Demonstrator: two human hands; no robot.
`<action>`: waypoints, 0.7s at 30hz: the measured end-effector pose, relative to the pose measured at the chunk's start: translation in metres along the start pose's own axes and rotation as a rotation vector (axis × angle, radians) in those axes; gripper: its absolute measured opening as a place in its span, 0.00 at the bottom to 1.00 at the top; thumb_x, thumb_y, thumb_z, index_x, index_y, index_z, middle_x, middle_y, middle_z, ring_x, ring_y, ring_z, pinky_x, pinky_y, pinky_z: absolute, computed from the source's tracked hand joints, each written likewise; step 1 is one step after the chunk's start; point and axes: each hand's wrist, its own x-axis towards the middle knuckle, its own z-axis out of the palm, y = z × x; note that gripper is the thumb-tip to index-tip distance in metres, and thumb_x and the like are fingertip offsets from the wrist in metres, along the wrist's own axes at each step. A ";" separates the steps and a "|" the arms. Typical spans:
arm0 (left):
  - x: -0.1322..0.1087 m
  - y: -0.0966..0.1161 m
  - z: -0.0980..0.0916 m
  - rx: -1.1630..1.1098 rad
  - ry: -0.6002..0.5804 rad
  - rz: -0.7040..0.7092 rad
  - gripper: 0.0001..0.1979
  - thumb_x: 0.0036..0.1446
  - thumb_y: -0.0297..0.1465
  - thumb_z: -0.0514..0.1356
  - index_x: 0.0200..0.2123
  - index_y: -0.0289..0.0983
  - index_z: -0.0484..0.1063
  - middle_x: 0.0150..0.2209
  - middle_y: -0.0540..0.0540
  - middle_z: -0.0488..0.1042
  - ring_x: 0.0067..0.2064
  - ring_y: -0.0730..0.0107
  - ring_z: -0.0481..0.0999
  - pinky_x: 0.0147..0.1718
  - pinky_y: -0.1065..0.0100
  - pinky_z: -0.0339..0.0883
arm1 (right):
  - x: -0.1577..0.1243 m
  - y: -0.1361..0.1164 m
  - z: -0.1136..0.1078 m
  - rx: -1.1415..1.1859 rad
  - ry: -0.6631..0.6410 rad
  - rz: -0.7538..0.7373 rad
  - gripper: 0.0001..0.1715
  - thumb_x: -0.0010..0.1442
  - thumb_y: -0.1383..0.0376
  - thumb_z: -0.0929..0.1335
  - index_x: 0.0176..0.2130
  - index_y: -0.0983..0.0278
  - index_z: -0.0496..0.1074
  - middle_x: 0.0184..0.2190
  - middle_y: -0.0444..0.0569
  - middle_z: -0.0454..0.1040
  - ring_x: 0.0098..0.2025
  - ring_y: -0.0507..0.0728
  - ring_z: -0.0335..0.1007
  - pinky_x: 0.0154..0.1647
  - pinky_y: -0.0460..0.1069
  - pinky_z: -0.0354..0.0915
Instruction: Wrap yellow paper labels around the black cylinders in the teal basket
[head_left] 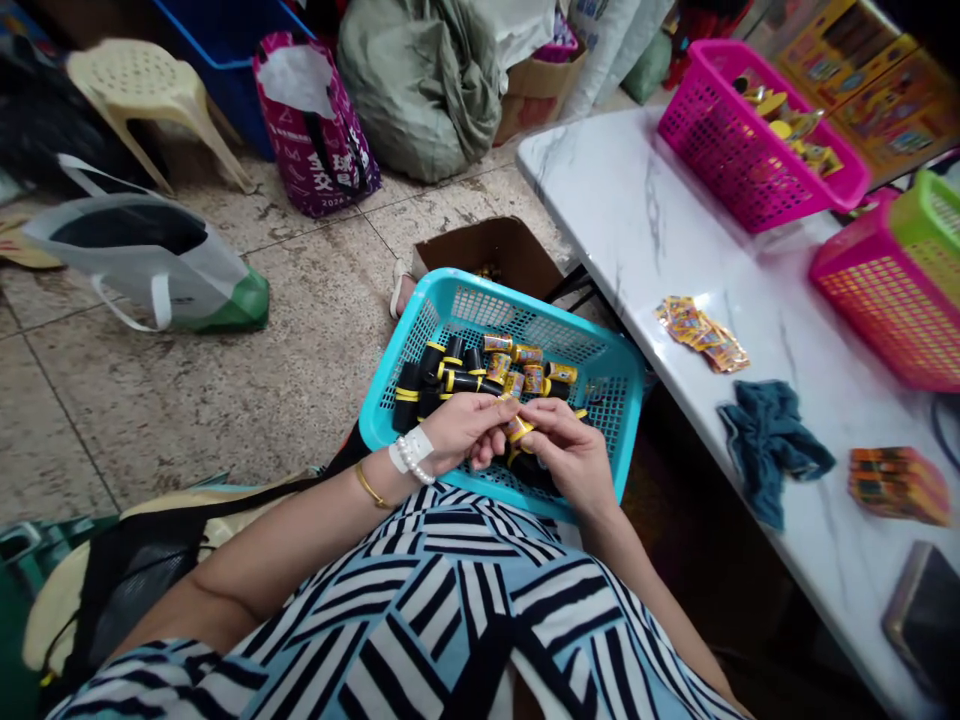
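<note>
A turquoise plastic basket (626, 400) rests on my lap and holds several small black-and-yellow rolls (442, 378) and several with orange-yellow printed wrappers (525, 372). My left hand (465, 432) and my right hand (570, 455) meet over the basket's near side. Both pinch one small roll with a yellow wrapper (517, 428) between their fingertips. A bead bracelet and a thin bangle sit on my left wrist.
A white marble-look table (637, 210) stands at the right with a pile of loose wrappers (701, 332), a teal cloth (772, 445), pink baskets (750, 130) and a printed box (896, 485). An open cardboard box (487, 250) sits on the floor beyond the basket, with bags and a stool behind.
</note>
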 end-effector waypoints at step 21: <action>-0.004 -0.001 -0.002 -0.216 0.163 0.114 0.23 0.51 0.45 0.68 0.41 0.34 0.70 0.22 0.50 0.74 0.18 0.79 0.66 0.16 0.77 0.57 | 0.006 -0.018 -0.042 -0.889 0.310 -0.317 0.19 0.62 0.60 0.70 0.52 0.57 0.75 0.45 0.51 0.76 0.40 0.57 0.75 0.45 0.55 0.74</action>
